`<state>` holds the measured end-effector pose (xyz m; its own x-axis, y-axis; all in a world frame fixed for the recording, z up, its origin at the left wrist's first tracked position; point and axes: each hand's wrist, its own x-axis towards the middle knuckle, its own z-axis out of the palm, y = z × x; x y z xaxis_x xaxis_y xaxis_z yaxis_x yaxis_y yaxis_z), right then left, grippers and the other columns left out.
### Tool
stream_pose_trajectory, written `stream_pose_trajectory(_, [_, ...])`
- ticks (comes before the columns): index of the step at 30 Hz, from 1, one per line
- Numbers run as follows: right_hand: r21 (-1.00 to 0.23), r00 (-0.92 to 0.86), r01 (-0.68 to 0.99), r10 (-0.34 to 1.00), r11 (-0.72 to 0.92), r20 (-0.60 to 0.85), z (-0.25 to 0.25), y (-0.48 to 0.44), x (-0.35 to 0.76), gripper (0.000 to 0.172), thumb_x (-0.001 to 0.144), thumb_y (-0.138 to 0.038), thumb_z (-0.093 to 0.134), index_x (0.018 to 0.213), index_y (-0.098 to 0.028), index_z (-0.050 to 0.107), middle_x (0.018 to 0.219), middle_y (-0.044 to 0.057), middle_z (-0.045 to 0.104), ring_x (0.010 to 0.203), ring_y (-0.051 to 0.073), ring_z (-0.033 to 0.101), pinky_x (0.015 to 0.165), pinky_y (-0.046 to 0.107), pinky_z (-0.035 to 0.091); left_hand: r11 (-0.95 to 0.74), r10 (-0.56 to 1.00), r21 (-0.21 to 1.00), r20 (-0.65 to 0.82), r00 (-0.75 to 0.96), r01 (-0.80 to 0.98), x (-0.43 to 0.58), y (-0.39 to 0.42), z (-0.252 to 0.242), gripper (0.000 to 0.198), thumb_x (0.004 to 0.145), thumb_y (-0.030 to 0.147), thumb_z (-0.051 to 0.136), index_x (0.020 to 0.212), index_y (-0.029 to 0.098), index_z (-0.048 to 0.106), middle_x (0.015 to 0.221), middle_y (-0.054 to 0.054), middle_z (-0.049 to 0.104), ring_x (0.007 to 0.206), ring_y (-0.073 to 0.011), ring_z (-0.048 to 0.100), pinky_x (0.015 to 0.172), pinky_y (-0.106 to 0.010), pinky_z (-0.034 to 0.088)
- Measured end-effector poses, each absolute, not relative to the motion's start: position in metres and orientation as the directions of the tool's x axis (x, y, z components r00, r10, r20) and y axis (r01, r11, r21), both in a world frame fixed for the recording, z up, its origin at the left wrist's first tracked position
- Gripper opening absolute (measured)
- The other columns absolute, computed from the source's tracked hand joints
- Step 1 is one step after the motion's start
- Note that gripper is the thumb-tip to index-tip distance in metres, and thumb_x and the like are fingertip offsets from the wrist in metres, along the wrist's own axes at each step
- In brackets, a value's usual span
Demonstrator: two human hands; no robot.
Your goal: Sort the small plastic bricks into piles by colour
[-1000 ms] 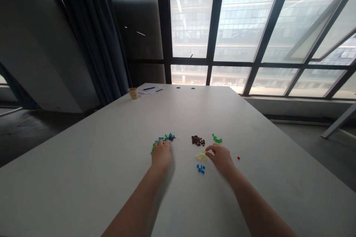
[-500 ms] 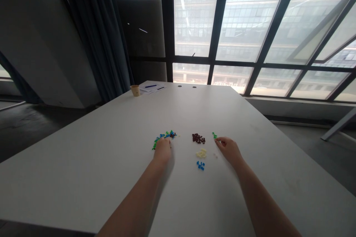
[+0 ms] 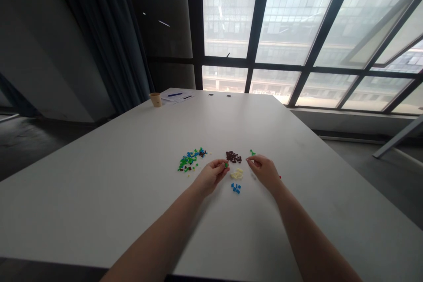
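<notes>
The table [image 3: 139, 158] is white, smooth and pale, narrowing towards tall, dark-framed windows [image 3: 287, 13]; a dark blue curtain [image 3: 99, 31] hangs at the left, with grey floor [image 3: 350, 158] on both sides; at the table's far left stand a tan cup [image 3: 156, 100] and, just beside it, papers [image 3: 169, 100] with two pens [image 3: 175, 94] lying on them; two dark discs [image 3: 210, 94] sit near the far edge. The left hand [image 3: 210, 178] grips a small green piece [image 3: 226, 165] between thumb and fingers, above the middle of the near half, beside the brown pile [image 3: 233, 157]; the piece is too small to tell which way it points or where its long axis runs. The mixed pile [image 3: 188, 160], left of that hand, stretches slantwise from near left to far right; the right hand [image 3: 265, 170] has thumb and finger brought together just right of the brown pile, though I cannot tell whether anything is between them; green bits [image 3: 252, 153] lie just beyond its fingers, the cream pile [image 3: 237, 174] between the hands, the blue pile [image 3: 235, 188] nearer; a red bit [image 3: 280, 177] shows beside the right wrist.
</notes>
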<state>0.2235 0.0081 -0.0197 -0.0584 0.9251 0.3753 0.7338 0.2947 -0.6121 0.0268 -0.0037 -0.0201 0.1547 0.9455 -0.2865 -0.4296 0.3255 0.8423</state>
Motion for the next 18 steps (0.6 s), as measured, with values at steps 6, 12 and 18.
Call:
stream_pose_trajectory(6, [-0.668, -0.17, 0.592, 0.88, 0.45, 0.442, -0.011, -0.006, 0.207, 0.02, 0.078, -0.028, 0.05, 0.078, -0.017, 0.067, 0.055, -0.002, 0.046, 0.054, 0.011, 0.043, 0.055, 0.022, 0.036, 0.511, 0.859, 0.62, -0.348, 0.375, -0.596, 0.029, -0.01, -0.021, 0.008, 0.074, 0.004, 0.057, 0.075, 0.011, 0.061, 0.077, -0.003, 0.062, 0.073, -0.0058, 0.059, 0.08, -0.017, 0.045])
stream_pose_trajectory(12, [-0.629, -0.245, 0.526, 0.811, 0.572, 0.532, -0.006, -0.014, 0.198, 0.018, 0.075, -0.028, 0.056, 0.086, -0.019, 0.067, 0.061, -0.001, 0.048, 0.061, 0.012, 0.046, 0.06, 0.025, 0.038, 0.601, 0.795, 0.565, -0.345, 0.5, -0.565, 0.024, -0.006, -0.034, 0.017, 0.07, 0.017, 0.067, 0.086, 0.018, 0.06, 0.084, -0.001, 0.062, 0.077, -0.0076, 0.059, 0.076, -0.021, 0.046])
stream_pose_trajectory(18, [-0.59, -0.276, 0.524, 0.778, 0.615, 0.565, -0.006, -0.017, 0.193, 0.018, 0.073, -0.027, 0.06, 0.088, -0.022, 0.067, 0.065, 0.0, 0.051, 0.067, 0.014, 0.048, 0.068, 0.028, 0.039, 0.645, 0.754, 0.58, -0.374, 0.54, -0.498, 0.025, -0.009, -0.031, 0.023, 0.066, 0.022, 0.07, 0.087, 0.021, 0.06, 0.079, 0.001, 0.06, 0.079, -0.0095, 0.057, 0.077, -0.025, 0.044])
